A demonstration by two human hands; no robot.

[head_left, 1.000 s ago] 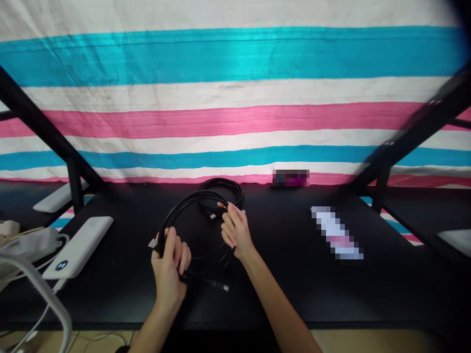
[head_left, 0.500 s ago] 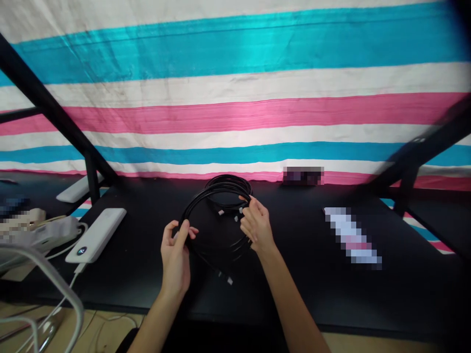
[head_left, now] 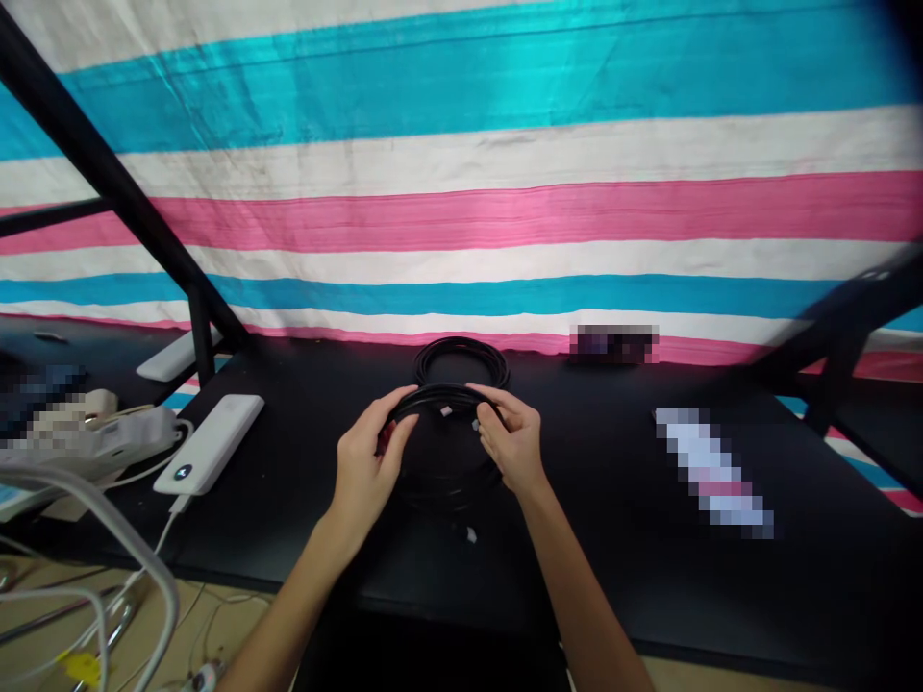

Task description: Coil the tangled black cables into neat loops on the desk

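Observation:
A coil of black cable is held over the black table between both hands. My left hand curls round the coil's left side. My right hand pinches its right side, close to the small silver plugs. One plug end hangs loose below the coil. A second black cable coil lies flat on the table just behind, against the striped cloth.
A white power bank with a lit display lies at the left, with a white cable and a power strip beyond it. Black frame bars slant down at both sides. A blurred flat item lies at the right.
The coil has been drawn into a smaller loop. My left hand moved up and right onto its left side; the view shifted slightly.

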